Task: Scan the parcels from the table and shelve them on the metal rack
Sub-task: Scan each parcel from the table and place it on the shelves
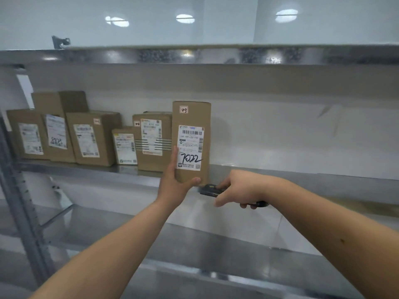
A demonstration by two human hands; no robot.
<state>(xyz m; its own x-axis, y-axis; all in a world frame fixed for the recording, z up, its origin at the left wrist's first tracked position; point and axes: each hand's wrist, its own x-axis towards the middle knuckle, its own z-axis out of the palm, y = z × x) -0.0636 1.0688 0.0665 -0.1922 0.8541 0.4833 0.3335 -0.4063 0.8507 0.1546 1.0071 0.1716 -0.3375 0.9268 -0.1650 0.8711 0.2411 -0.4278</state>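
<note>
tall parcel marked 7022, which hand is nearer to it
Left. The left hand holds the tall parcel at its lower left edge, thumb under its bottom. The right hand grips the scanner just below and right of it.

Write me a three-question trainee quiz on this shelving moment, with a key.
1. True or false: the tall parcel bears the handwritten number 7022.
2. What does the right hand hold? A) tape roll B) handheld scanner C) marker
3. On which side of the tall parcel do the other parcels on the shelf stand, as the camera sees it?

Key: 1 true. 2 B. 3 left; the left hand grips the tall parcel's lower end.
</note>
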